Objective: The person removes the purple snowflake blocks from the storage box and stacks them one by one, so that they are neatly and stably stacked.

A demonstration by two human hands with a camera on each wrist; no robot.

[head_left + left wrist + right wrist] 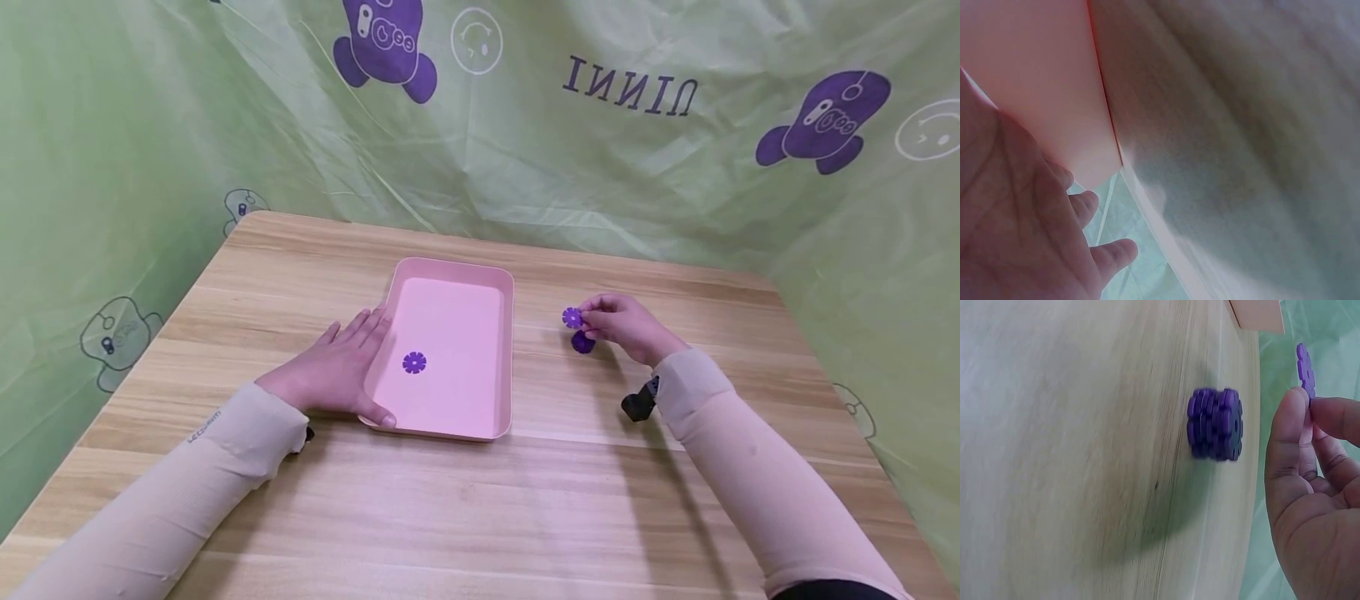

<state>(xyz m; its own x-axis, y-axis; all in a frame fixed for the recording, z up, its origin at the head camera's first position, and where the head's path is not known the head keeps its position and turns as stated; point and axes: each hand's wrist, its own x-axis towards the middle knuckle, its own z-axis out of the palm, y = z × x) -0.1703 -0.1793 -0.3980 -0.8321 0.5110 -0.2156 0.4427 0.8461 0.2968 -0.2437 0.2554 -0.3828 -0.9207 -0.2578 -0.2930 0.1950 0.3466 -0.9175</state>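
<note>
My left hand (pixel 341 367) lies with straight, spread fingers along the left rim of a pink tray (pixel 457 417); its thumb reaches over the near-left corner. One purple notched disc (pixel 415 362), shaped like a snowflake, lies flat inside the tray, left of its middle. Right of the tray, my right hand (pixel 626 327) pinches another purple notched disc (pixel 1305 369) between thumb and fingertip. Just below that hand, a short stack of purple notched discs (pixel 1215 424) stands on the table. In the left wrist view, the palm (pixel 1016 206) faces the tray's outer wall.
The wood-grain table (pixel 450 517) carries the tray and the stack. Green printed cloth (pixel 525 167) hangs behind it and along both sides. A small black device (pixel 640 403) sits under the right wrist.
</note>
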